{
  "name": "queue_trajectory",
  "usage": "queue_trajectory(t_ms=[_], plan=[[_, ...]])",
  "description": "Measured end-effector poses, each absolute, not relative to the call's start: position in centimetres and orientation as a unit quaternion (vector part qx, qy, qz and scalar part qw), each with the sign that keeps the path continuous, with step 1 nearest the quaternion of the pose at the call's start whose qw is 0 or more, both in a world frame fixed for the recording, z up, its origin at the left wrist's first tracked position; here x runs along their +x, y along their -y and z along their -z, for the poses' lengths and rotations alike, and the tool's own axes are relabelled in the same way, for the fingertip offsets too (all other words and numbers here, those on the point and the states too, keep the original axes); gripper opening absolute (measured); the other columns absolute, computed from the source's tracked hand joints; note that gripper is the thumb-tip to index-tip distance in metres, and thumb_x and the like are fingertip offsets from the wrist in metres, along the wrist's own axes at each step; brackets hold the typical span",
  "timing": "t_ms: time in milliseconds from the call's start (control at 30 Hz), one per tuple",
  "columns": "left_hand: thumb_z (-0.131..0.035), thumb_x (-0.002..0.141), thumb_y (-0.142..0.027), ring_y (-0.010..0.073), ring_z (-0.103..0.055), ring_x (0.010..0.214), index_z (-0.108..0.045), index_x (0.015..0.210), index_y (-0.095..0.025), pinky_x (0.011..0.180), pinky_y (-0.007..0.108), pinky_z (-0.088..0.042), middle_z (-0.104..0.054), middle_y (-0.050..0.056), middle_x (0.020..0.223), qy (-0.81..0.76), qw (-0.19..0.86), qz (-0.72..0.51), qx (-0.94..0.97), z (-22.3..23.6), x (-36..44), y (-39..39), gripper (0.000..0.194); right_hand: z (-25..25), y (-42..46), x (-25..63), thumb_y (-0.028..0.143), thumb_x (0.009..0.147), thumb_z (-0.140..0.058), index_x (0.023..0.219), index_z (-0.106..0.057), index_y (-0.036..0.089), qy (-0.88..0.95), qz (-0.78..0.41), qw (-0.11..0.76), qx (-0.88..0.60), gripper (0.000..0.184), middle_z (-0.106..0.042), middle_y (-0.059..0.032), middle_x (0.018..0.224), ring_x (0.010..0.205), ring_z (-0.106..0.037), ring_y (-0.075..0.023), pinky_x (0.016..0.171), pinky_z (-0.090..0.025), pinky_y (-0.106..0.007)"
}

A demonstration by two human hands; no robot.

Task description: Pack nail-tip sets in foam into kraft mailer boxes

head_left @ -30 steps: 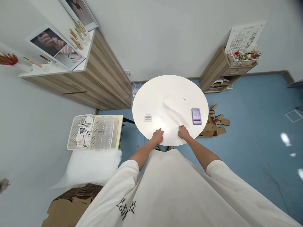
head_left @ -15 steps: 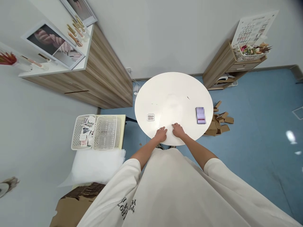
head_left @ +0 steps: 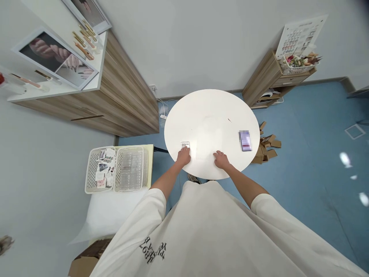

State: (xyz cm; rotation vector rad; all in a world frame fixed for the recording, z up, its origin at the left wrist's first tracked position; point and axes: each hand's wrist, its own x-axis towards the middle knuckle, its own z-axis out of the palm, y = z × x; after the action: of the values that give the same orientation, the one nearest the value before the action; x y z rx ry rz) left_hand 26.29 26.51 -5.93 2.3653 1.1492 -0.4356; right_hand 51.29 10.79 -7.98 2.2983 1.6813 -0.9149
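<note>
My left hand (head_left: 183, 156) reaches over the near edge of a small clear case (head_left: 185, 144) that lies flat on the white oval table (head_left: 206, 102). Its fingers are stretched out and cover the case's lower part; the rows of small greyish pieces inside show only partly. Whether the fingers grip the case or just touch it is hard to make out. My right hand (head_left: 221, 159) rests on the tabletop near the front edge, fingers extended, with nothing in it. A purple pack (head_left: 245, 141), partly blurred, lies further right. Near the back right is a thin dark piece (head_left: 230, 120).
Left of the table, a side stand carries a white basket of small packets (head_left: 100, 169) and a basket of clear cases (head_left: 129, 169). A wood cabinet (head_left: 127, 88) stands behind on the left. Cardboard pieces (head_left: 266, 148) lie on the floor at right.
My left hand has moved left and forward from the table's front middle onto the clear case. My right hand has shifted slightly right. The view has turned a little.
</note>
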Motion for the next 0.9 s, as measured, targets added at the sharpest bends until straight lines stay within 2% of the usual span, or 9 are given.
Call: queue_trajectory(t_ms=[133,333,567,800,900], plan=[[-0.043,0.092,-0.014,0.0297,-0.034,0.145,-0.037,0.146,-0.019,0.113,0.045,-0.034,-0.036,0.016,0.158,-0.434,0.213,0.131,0.866,5.9,25.4,-29.3,0.055,7.4,-11.0,50.2,0.019,0.094,-0.044,0.146,-0.05,0.017,-0.556,0.301,0.065,0.772,0.052,-0.033,-0.0162,0.161,0.145,-0.033,-0.0317,0.115,-0.03,-0.045],[-0.048,0.089,-0.012,0.0317,-0.031,0.147,-0.043,0.138,-0.02,0.114,0.048,-0.032,-0.033,0.017,0.16,-0.389,0.192,0.139,0.89,6.8,24.9,-31.3,0.049,6.1,-10.3,48.4,0.02,0.095,-0.043,0.148,-0.049,0.017,-0.537,0.306,0.058,0.784,0.053,-0.034,-0.0152,0.161,0.144,-0.034,-0.0315,0.115,-0.031,-0.045],[-0.044,0.089,-0.006,0.0298,-0.038,0.139,-0.044,0.131,-0.02,0.11,0.044,-0.033,-0.045,0.016,0.147,-0.365,0.184,0.125,0.904,7.5,25.0,-32.1,0.044,5.1,-8.5,48.3,0.019,0.095,-0.044,0.146,-0.051,0.018,-0.505,0.295,0.071,0.808,0.051,-0.037,-0.0143,0.159,0.14,-0.039,-0.0313,0.112,-0.035,-0.044],[-0.055,0.084,-0.012,0.0302,-0.053,0.12,-0.045,0.128,-0.02,0.106,0.042,-0.037,-0.051,0.014,0.131,-0.325,0.189,0.162,0.912,6.4,25.0,-33.5,0.046,5.6,-7.6,49.3,0.019,0.095,-0.043,0.146,-0.051,0.019,-0.516,0.306,0.082,0.796,0.051,-0.037,-0.0136,0.159,0.14,-0.039,-0.0304,0.112,-0.035,-0.044],[-0.056,0.086,-0.018,0.0308,-0.051,0.123,-0.045,0.127,-0.019,0.11,0.043,-0.034,-0.05,0.014,0.133,-0.33,0.189,0.124,0.917,5.4,26.1,-33.0,0.042,6.1,-7.8,49.9,0.019,0.095,-0.042,0.147,-0.05,0.017,-0.537,0.306,0.088,0.781,0.053,-0.035,-0.0143,0.16,0.14,-0.039,-0.0316,0.112,-0.035,-0.045]])
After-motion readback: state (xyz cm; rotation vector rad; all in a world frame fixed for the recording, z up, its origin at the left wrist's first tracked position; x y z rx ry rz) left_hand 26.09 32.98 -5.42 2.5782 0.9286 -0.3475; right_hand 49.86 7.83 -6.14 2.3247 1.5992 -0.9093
